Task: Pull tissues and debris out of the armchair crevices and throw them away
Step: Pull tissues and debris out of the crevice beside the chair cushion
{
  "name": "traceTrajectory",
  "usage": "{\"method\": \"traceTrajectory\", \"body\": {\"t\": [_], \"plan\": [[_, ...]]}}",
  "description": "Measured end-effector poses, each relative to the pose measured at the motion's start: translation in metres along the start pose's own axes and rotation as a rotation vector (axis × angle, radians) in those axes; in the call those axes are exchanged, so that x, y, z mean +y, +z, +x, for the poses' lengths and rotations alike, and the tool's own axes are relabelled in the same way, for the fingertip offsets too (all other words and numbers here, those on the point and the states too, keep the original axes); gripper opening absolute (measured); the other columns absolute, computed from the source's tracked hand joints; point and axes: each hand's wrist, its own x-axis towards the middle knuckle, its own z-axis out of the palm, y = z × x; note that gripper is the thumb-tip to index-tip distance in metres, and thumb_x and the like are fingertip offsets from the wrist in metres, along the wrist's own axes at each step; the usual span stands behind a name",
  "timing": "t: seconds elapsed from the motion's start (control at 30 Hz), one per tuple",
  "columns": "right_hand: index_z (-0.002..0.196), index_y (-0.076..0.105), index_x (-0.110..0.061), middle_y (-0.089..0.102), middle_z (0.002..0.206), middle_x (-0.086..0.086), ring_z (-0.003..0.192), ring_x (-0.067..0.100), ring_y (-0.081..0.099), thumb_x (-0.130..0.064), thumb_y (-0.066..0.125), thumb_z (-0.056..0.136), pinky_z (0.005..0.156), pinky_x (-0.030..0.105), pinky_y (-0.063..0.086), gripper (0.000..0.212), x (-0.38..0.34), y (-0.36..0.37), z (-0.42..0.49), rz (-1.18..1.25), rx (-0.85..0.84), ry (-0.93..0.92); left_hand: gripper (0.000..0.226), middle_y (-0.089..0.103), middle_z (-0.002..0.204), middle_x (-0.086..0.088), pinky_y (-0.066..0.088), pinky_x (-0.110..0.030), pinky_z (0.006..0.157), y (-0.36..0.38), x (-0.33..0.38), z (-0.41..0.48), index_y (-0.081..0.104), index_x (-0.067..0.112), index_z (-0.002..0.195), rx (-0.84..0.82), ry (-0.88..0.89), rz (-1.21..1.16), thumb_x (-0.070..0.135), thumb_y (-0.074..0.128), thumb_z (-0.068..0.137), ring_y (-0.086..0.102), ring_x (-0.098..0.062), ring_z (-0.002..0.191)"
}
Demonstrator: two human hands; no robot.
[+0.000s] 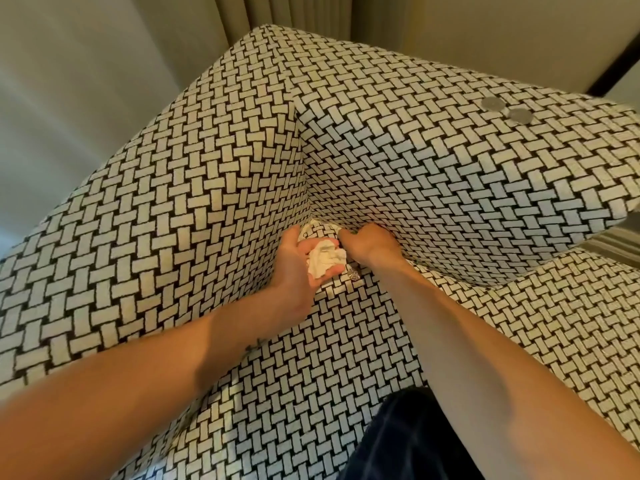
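The armchair (214, 188), covered in a black-and-white basket-weave fabric, fills the view. At the back corner of the seat, where the arm and the backrest meet, my left hand (294, 268) holds a crumpled white tissue (327, 259) in its curled fingers. My right hand (369, 242) is right beside it, fingers curled down into the crevice; what they grasp is hidden. A bit of white tissue (313, 225) shows in the corner gap above both hands. A small silvery scrap (353, 273) lies on the seat just below my right hand.
Two round grey coins (493, 103) (519, 115) lie on top of the right part of the chair. A pale wall (69, 81) is to the left, beige curtains (277, 12) behind. My dark trouser leg (408, 441) presses against the seat front.
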Motion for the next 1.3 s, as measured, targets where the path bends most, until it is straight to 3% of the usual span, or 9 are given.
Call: {"method": "traceTrajectory", "body": {"t": [0.2,0.5,0.6,0.7,0.8,0.9,1.0,1.1,1.3], "plan": [[0.11,0.068,-0.011,0.069,0.107,0.007,0.098,0.026,0.063,-0.062,0.043,0.097,0.085,0.035,0.051,0.059,0.006,-0.003,-0.005,0.083,-0.073,-0.023,0.062,0.07,0.121,-0.022,0.059,-0.046,0.094,-0.026,0.013,-0.024,0.051,-0.004,0.136,-0.066,-0.07,-0.026,0.047,0.027,0.108,0.067,-0.036,0.113],[0.12,0.063,-0.018,0.062,0.11,-0.002,0.092,0.013,0.056,-0.045,0.064,0.096,0.08,0.026,0.044,0.036,0.018,-0.012,-0.013,0.408,-0.195,-0.057,0.063,0.07,0.116,-0.025,0.058,-0.042,0.087,-0.02,0.023,-0.02,0.056,-0.007,0.126,-0.138,-0.088,-0.053,0.046,0.026,0.108,0.068,-0.04,0.109],[0.127,0.063,-0.018,0.072,0.11,-0.001,0.081,0.007,0.064,-0.034,0.067,0.097,0.055,0.016,0.048,0.035,0.023,-0.009,-0.012,0.501,-0.218,-0.065,0.045,0.068,0.117,-0.025,0.058,-0.044,0.078,-0.019,0.016,-0.02,0.055,0.007,0.116,-0.138,-0.079,-0.034,0.043,0.028,0.109,0.066,-0.043,0.109],[0.13,0.064,-0.02,0.073,0.109,-0.003,0.086,0.007,0.068,-0.022,0.065,0.098,0.059,0.015,0.051,0.032,0.028,-0.011,-0.014,0.605,-0.223,-0.07,0.03,0.064,0.124,-0.024,0.057,-0.049,0.085,-0.019,0.015,-0.021,0.052,0.02,0.104,-0.132,-0.09,-0.018,0.04,0.03,0.109,0.066,-0.044,0.11],[0.125,0.067,-0.019,0.072,0.114,0.003,0.092,0.01,0.066,-0.025,0.056,0.103,0.072,0.025,0.052,0.026,0.023,-0.008,-0.015,0.477,-0.123,-0.121,0.028,0.066,0.117,-0.024,0.052,-0.052,0.096,-0.017,0.017,-0.021,0.045,0.026,0.09,-0.11,-0.054,-0.002,0.038,0.029,0.11,0.066,-0.043,0.106],[0.103,0.068,-0.016,0.072,0.101,0.009,0.091,0.025,0.065,-0.036,0.042,0.104,0.094,0.043,0.052,0.032,0.003,0.009,-0.014,0.118,-0.014,-0.098,0.045,0.072,0.108,-0.024,0.054,-0.05,0.092,-0.019,0.014,-0.017,0.06,0.01,0.105,-0.109,-0.025,0.028,0.043,0.029,0.109,0.066,-0.036,0.093],[0.122,0.062,-0.01,0.063,0.127,0.012,0.122,0.032,0.055,-0.048,0.034,0.101,0.112,0.053,0.034,0.051,-0.016,0.031,-0.007,-0.29,0.091,0.01,0.065,0.075,0.107,-0.024,0.053,-0.046,0.094,-0.022,0.012,-0.009,0.067,-0.002,0.111,-0.137,-0.002,0.047,0.048,0.026,0.107,0.068,-0.036,0.1],[0.127,0.058,-0.012,0.061,0.132,0.01,0.127,0.03,0.052,-0.057,0.043,0.096,0.112,0.054,0.031,0.057,-0.019,0.043,0.0,-0.399,0.14,0.052,0.066,0.074,0.112,-0.022,0.056,-0.04,0.09,-0.02,0.017,-0.01,0.066,-0.006,0.114,-0.131,0.028,-0.013,0.046,0.026,0.108,0.069,-0.036,0.111],[0.075,0.055,-0.019,0.067,0.089,0.001,0.09,0.023,0.059,-0.064,0.051,0.093,0.094,0.039,0.036,0.049,-0.003,0.031,0.005,-0.197,0.152,-0.014,0.063,0.079,0.089,-0.012,0.055,-0.041,0.093,-0.017,0.024,-0.014,0.067,-0.003,0.105,-0.166,0.065,-0.024,0.043,0.025,0.109,0.072,-0.029,0.098]]}}
